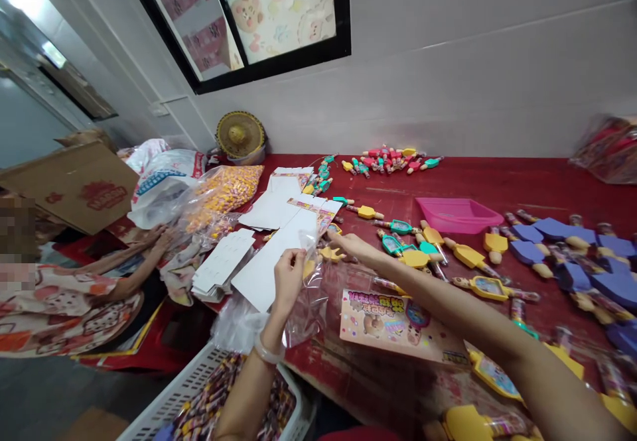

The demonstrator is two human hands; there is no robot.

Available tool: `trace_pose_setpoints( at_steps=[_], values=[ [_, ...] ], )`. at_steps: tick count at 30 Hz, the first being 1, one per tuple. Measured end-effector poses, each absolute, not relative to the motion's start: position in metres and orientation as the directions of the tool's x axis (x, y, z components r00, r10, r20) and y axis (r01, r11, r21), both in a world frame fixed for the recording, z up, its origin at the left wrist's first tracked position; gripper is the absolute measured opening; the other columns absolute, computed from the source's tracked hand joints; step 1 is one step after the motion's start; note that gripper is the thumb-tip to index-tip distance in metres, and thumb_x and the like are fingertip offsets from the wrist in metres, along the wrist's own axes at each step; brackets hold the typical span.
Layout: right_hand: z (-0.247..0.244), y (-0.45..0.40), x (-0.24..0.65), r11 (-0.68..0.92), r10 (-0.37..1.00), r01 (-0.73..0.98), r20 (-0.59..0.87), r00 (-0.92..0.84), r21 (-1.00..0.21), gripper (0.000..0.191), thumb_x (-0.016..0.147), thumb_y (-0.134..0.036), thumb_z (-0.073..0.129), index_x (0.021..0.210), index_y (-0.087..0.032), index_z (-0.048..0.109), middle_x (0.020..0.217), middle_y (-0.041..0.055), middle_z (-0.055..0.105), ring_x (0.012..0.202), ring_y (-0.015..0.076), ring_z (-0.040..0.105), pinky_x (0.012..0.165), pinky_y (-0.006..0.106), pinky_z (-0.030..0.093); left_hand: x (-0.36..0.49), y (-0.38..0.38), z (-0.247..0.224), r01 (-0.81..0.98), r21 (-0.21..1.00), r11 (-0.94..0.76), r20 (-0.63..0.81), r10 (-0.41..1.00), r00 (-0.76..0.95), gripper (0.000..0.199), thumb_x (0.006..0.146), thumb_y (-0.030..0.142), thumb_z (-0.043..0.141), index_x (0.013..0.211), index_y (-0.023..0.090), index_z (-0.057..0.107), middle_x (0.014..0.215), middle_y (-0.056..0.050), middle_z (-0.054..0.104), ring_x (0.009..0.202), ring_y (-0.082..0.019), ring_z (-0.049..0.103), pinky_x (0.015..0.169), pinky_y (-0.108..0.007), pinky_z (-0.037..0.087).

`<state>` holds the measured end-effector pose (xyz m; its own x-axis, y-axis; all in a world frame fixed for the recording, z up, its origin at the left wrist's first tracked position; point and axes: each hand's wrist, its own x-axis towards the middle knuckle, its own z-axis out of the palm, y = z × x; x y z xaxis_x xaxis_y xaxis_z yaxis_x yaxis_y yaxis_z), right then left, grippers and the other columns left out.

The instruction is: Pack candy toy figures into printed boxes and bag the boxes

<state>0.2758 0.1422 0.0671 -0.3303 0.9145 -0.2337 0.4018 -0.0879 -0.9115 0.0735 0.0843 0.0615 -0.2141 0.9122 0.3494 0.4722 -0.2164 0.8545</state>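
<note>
My left hand [288, 276], with a pale bangle at the wrist, pinches the top edge of a clear plastic bag [309, 312]. My right hand [347, 245] reaches in from the lower right, its fingertips on the opposite edge of that bag. Just behind the bag lies a long white printed card [271, 270] with a colourful strip at its far end. A pink printed card [398, 325] lies flat below my right forearm. Yellow-handled toy candy tubes [413, 258] lie beyond my right hand.
A co-worker's hands [159, 237] rest by a bag of yellow sweets [223, 189] at the left. A white plastic basket [199, 394] of wrapped sweets stands below the red-covered table [547, 182]. A pink tray [458, 214] and purple-topped toys [572, 255] lie on it.
</note>
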Motion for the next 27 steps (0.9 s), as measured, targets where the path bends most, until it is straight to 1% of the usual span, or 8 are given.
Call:
trace_pose_setpoints(
  at_steps=[6, 9, 12, 14, 16, 21, 24, 27],
  values=[
    [0.080, 0.128, 0.267, -0.225, 0.886, 0.099, -0.246, -0.393, -0.969, 0.034, 0.076, -0.039, 0.078, 0.066, -0.017, 0.054, 0.059, -0.0018, 0.055, 0.053, 0.0110, 0.050, 0.054, 0.023, 0.045, 0.094, 0.074, 0.062, 0.408, 0.899, -0.159, 0.171, 0.985, 0.005, 0.035, 0.089, 0.049, 0.057, 0.090, 0.017, 0.071, 0.086, -0.007, 0.072, 0.083, -0.021, 0.065, 0.079, -0.031, 0.050],
    [0.093, 0.118, 0.280, -0.047, 0.895, 0.146, -0.107, -0.433, -0.988, 0.017, 0.075, -0.027, 0.073, 0.072, -0.016, 0.059, 0.066, -0.0021, 0.059, 0.061, 0.0117, 0.052, 0.059, 0.022, 0.042, 0.084, 0.079, 0.088, 0.466, 0.848, -0.251, 0.244, 0.967, 0.077, 0.047, 0.088, 0.044, 0.062, 0.128, 0.018, 0.063, 0.128, -0.013, 0.066, 0.112, -0.027, 0.063, 0.096, -0.038, 0.050],
    [0.121, 0.101, 0.300, 0.293, 0.784, 0.275, 0.066, -0.617, -0.916, 0.005, 0.077, -0.015, 0.063, 0.079, -0.016, 0.067, 0.074, -0.0017, 0.064, 0.068, 0.0130, 0.055, 0.065, 0.023, 0.040, 0.081, 0.086, 0.132, 0.496, 0.672, -0.550, 0.342, 0.824, 0.451, 0.062, 0.088, 0.037, 0.065, 0.147, 0.026, 0.047, 0.154, -0.011, 0.047, 0.145, -0.029, 0.038, 0.118, -0.045, 0.032],
    [0.143, 0.085, 0.315, 0.452, 0.756, 0.367, 0.131, -0.641, -0.813, 0.010, 0.079, -0.011, 0.059, 0.078, -0.016, 0.068, 0.072, -0.0021, 0.064, 0.067, 0.0126, 0.055, 0.065, 0.023, 0.037, 0.086, 0.091, 0.161, 0.492, 0.554, -0.672, 0.237, 0.694, 0.680, 0.041, 0.092, 0.035, 0.063, 0.132, 0.028, 0.061, 0.142, -0.009, 0.059, 0.143, -0.028, 0.041, 0.122, -0.048, 0.023],
    [0.164, 0.069, 0.330, 0.508, 0.793, 0.434, 0.206, -0.574, -0.744, 0.011, 0.085, -0.013, 0.061, 0.077, -0.017, 0.067, 0.069, -0.0025, 0.062, 0.063, 0.0120, 0.053, 0.062, 0.024, 0.036, 0.091, 0.093, 0.183, 0.533, 0.423, -0.733, 0.166, 0.641, 0.749, 0.017, 0.094, 0.034, 0.061, 0.106, 0.027, 0.072, 0.119, -0.006, 0.069, 0.129, -0.027, 0.054, 0.121, -0.053, 0.018],
    [0.205, 0.027, 0.372, 0.626, 0.769, 0.254, 0.530, -0.357, -0.737, 0.016, 0.092, -0.030, 0.069, 0.080, -0.020, 0.066, 0.097, 0.0050, 0.069, 0.090, 0.0176, 0.065, 0.078, 0.031, 0.050, 0.080, 0.087, 0.214, 0.627, 0.183, -0.758, 0.383, 0.642, 0.664, 0.014, 0.095, 0.035, 0.063, 0.092, 0.023, 0.068, 0.102, -0.002, 0.072, 0.113, -0.023, 0.062, 0.118, -0.055, 0.014],
    [0.224, 0.007, 0.390, 0.595, 0.787, 0.025, 0.575, -0.225, -0.804, 0.012, 0.092, -0.029, 0.071, 0.085, -0.022, 0.064, 0.106, 0.0059, 0.072, 0.100, 0.0211, 0.069, 0.090, 0.041, 0.054, 0.059, 0.081, 0.229, 0.631, 0.221, -0.743, 0.490, 0.644, 0.587, 0.019, 0.092, 0.040, 0.068, 0.091, 0.021, 0.069, 0.095, -0.002, 0.072, 0.097, -0.021, 0.065, 0.110, -0.048, 0.032],
    [0.235, -0.007, 0.400, 0.590, 0.792, -0.133, 0.603, -0.095, -0.796, 0.008, 0.092, -0.025, 0.072, 0.088, -0.026, 0.064, 0.085, 0.0019, 0.074, 0.082, 0.0217, 0.073, 0.086, 0.047, 0.058, 0.037, 0.073, 0.246, 0.519, 0.410, -0.750, 0.487, 0.661, 0.571, 0.020, 0.087, 0.041, 0.072, 0.089, 0.021, 0.072, 0.082, -0.001, 0.072, 0.077, -0.017, 0.065, 0.078, -0.029, 0.051]
  ],
)
